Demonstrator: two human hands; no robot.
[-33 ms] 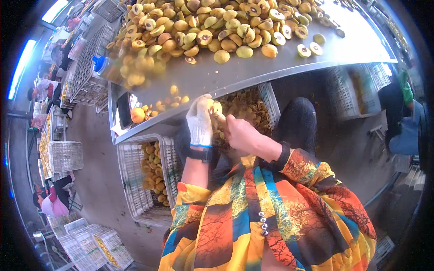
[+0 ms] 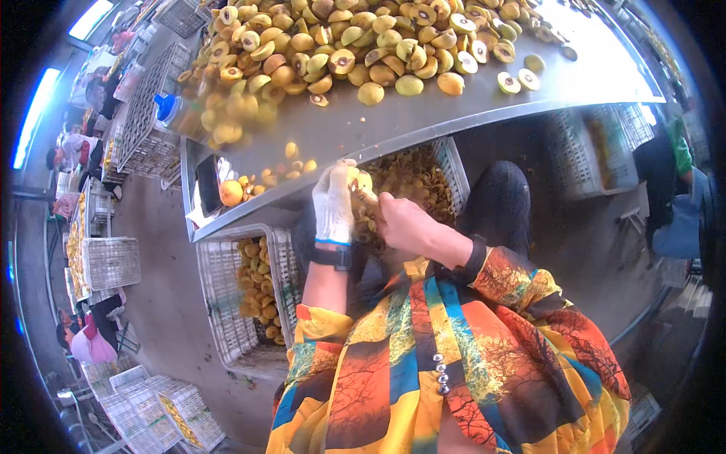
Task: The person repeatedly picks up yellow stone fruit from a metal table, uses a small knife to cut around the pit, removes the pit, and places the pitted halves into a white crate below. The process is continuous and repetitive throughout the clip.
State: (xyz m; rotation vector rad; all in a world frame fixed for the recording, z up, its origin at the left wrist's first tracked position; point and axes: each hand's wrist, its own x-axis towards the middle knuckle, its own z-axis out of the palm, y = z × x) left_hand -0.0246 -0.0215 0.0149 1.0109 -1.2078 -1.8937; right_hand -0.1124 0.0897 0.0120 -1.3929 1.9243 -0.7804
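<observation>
Left hand (image 2: 333,203), in a white knit glove, was closed around a pale yellow fruit piece (image 2: 361,181); the piece sat between both hands, beyond the steel table's near edge. Right hand (image 2: 411,225), bare, had its fingers curled in close against the fruit; whether it gripped a tool could not be told. Risk, as judged: a damp piece might slip from the glove into the scrap-filled crate (image 2: 414,179) below; if a blade was hidden there, the bare fingers seemed the more exposed.

Surface: steel table (image 2: 325,121), heaped with halved yellow fruit (image 2: 363,57), some showing brown centres; loose halves near the edge could roll off if knocked. A dark phone (image 2: 206,184) lay at the left corner. Room: grey floor (image 2: 162,280), a white crate (image 2: 219,303) of fruit to the left, more crates and workers beyond, strip lights (image 2: 36,117) at far left.
</observation>
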